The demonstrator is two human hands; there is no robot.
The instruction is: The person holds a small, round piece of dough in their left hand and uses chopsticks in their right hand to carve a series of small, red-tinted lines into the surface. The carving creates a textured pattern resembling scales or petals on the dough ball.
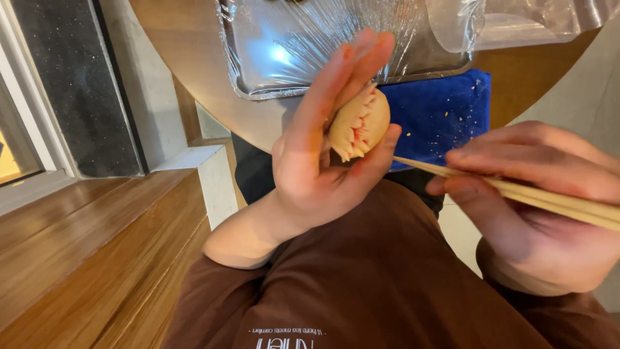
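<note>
My left hand (pixel 316 161) is raised palm-up in front of me and cups a small round ball of pale yellow-orange dough (pixel 360 124) between fingers and thumb. The ball is cut into petal-like ridges with pink showing in the grooves. My right hand (pixel 536 200) grips a thin wooden stick (pixel 516 190) whose pointed tip reaches toward my left thumb, just below the ball. Both hands hover over my lap, clothed in brown fabric (pixel 374 278).
A metal tray (pixel 258 84) wrapped in clear plastic film sits on a round wooden table (pixel 187 39). A blue cloth (pixel 445 113) lies at the table's edge. Wooden floor (pixel 84 258) and a window frame (pixel 32 129) are on the left.
</note>
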